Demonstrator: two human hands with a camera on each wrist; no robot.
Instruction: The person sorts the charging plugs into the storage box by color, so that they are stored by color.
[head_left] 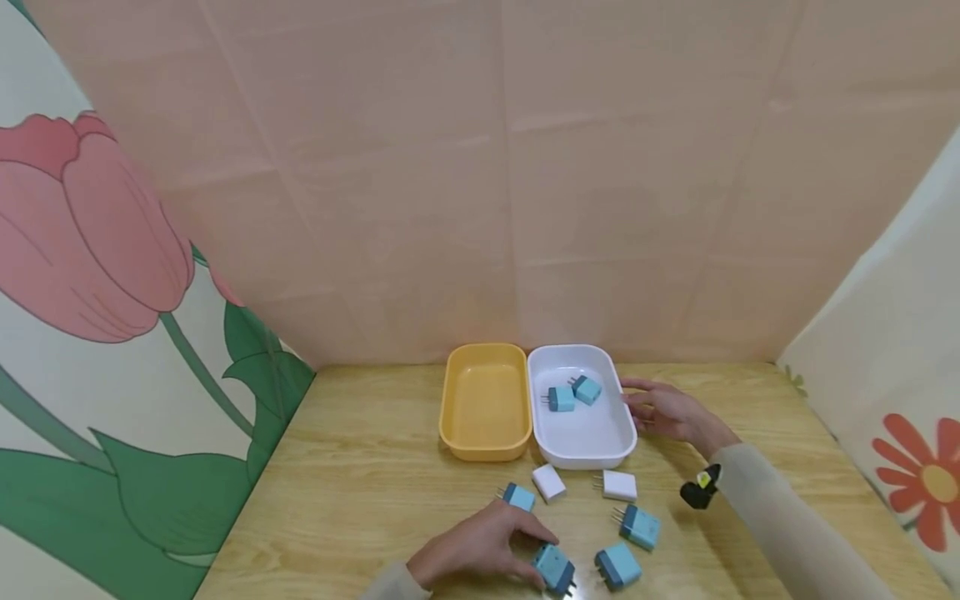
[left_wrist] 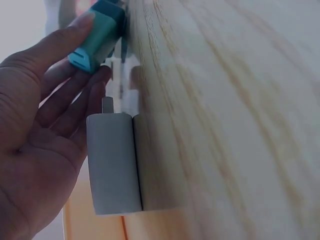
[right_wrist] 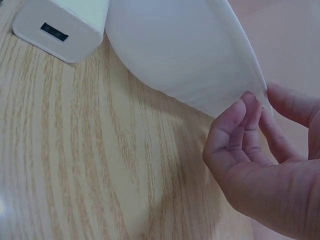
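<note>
My left hand (head_left: 480, 543) pinches a blue charger (head_left: 553, 568) between thumb and fingers, low over the table, its prongs turned away from the palm. In the left wrist view the same blue charger (left_wrist: 100, 37) shows at the fingertips, and a white charger (left_wrist: 115, 162) stands beside the palm. My right hand (head_left: 667, 412) is at the right side of a white tray (head_left: 585, 448). The right wrist view shows the right thumb and index finger (right_wrist: 280, 137) at the tray's rim, the other fingers curled by its outer wall. Two blue chargers (head_left: 586, 390) lie in the tray.
A yellow tray (head_left: 486, 454) stands against the white tray's left side. Two white chargers (head_left: 619, 485) lie in front of the trays. More blue chargers (head_left: 640, 527) lie nearby, one (head_left: 519, 497) just beyond my left hand. A pink-beige backdrop (head_left: 420, 208) rises behind the table.
</note>
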